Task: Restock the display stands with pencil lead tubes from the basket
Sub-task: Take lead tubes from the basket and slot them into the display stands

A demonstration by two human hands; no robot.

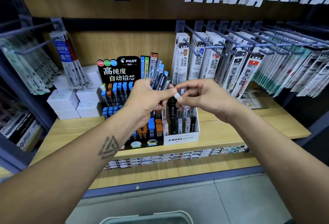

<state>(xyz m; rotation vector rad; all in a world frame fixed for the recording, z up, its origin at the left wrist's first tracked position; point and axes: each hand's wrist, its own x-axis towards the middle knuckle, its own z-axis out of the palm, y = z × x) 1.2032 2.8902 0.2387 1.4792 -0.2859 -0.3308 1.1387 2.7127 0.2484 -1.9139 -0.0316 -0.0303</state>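
Below the hands, at the frame's bottom edge, only the rim of the basket (147, 216). Left hand (147, 97) curled round a fanned bundle of pencil lead tubes (161, 79), dark and blue-capped. Right hand (201, 95) pinching one pale tube (178, 96) by thumb and forefinger, just beside the bundle. Under both sets of fingers, the white MONO stand (181, 138); left of it, the black PILOT stand (117, 70). Risks: loose fan slipping while one tube is drawn out, scattering onto the shelf (231, 127); pale tube dropped into a wrong compartment; nearby upright tubes knocked over.
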